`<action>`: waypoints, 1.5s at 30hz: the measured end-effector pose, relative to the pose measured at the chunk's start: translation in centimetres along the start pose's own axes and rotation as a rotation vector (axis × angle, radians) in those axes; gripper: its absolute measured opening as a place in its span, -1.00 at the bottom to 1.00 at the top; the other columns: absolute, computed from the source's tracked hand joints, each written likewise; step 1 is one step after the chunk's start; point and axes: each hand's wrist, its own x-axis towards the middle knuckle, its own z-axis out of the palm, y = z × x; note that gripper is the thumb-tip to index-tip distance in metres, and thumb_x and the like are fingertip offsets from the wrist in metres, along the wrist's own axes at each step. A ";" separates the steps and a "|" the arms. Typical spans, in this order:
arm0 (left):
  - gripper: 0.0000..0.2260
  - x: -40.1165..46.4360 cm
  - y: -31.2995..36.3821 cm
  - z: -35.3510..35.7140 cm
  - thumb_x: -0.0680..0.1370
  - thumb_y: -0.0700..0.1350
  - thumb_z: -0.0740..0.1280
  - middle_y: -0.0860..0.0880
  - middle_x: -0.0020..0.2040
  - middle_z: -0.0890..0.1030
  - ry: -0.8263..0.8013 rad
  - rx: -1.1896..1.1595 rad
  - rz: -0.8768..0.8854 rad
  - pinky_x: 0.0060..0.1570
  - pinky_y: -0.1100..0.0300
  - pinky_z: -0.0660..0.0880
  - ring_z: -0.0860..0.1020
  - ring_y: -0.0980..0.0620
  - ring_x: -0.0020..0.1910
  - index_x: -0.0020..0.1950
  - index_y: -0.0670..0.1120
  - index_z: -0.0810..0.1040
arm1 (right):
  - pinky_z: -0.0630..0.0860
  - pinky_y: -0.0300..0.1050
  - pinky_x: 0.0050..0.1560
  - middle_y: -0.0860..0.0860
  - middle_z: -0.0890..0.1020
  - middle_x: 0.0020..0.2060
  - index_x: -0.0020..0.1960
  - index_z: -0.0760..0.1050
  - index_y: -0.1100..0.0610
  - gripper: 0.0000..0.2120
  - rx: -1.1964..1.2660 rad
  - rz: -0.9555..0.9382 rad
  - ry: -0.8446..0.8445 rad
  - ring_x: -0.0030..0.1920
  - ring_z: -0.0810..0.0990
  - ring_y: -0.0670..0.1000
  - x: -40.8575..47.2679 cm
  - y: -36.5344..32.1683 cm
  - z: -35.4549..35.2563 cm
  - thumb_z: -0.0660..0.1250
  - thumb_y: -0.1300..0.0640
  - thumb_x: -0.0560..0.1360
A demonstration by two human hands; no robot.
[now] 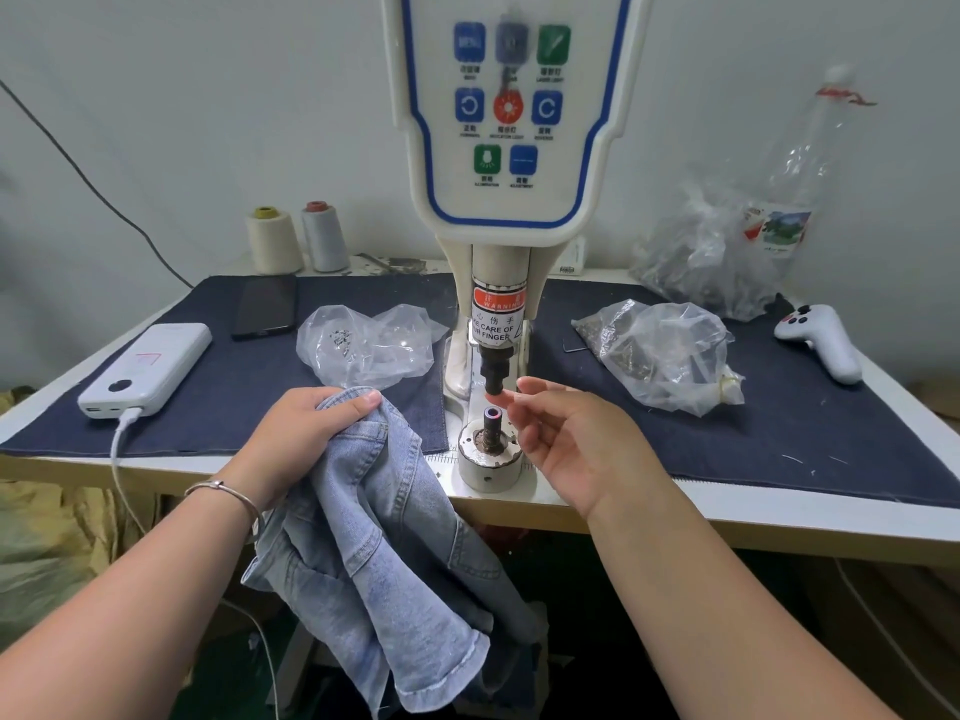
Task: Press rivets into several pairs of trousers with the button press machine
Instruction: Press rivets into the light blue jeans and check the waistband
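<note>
The white button press machine (511,148) stands at the table's middle, its black upper punch (496,374) above the lower die post (492,423). My left hand (306,423) grips a bunched edge of light-blue denim trousers (384,553), which hang off the table's front edge left of the die. My right hand (566,433) hovers just right of the die, fingertips together between punch and post; whether they pinch a rivet I cannot tell.
Clear plastic bags of small parts lie left (363,345) and right (670,350) of the machine on a dark cloth (810,423). A power bank (148,368), a phone (266,306), two thread cones (296,241) and a white controller (821,340) sit around.
</note>
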 end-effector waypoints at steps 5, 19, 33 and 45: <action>-0.36 0.1 0.0 0.0 0.36 0.26 0.44 -0.12 -0.25 0.49 -0.001 -0.012 0.003 -0.12 0.05 0.38 0.43 -0.03 -0.24 -0.21 -0.37 0.43 | 0.45 -0.32 -0.50 0.23 0.71 -0.17 -0.08 0.52 0.21 -0.83 -0.084 -0.070 0.029 -0.43 0.58 -0.08 0.0 0.1 -0.2 0.28 0.45 0.48; -0.28 0.1 -0.1 0.0 0.29 0.34 0.42 -0.13 -0.25 0.51 0.010 0.020 -0.008 -0.12 0.04 0.39 0.45 -0.04 -0.23 -0.18 -0.38 0.45 | 0.54 -0.10 -0.18 0.03 0.67 -0.29 -0.03 0.59 0.07 -0.86 -1.037 -0.544 0.384 -0.29 0.61 0.02 1.3 -6.8 -8.5 0.39 0.27 0.46; -0.31 0.3 -0.4 0.0 0.31 0.33 0.42 -0.10 -0.28 0.50 0.018 0.026 0.010 -0.16 0.06 0.38 0.44 -0.01 -0.26 -0.22 -0.35 0.43 | 0.42 -0.14 -0.15 -0.14 0.54 -0.16 -0.10 0.62 -0.10 -0.89 -1.555 -0.506 0.256 -0.13 0.51 -0.07 4.9 -3.7 -11.4 0.51 0.04 0.42; -0.43 0.2 -0.4 0.0 0.33 0.31 0.42 -0.07 -0.33 0.49 0.015 0.021 0.017 -0.18 0.07 0.38 0.44 0.02 -0.30 -0.30 -0.23 0.46 | 0.45 -0.10 -0.14 -0.13 0.55 -0.15 -0.20 0.58 -0.09 -0.89 -1.628 -0.534 0.251 -0.11 0.51 -0.05 5.5 -3.6 -10.9 0.44 0.08 0.48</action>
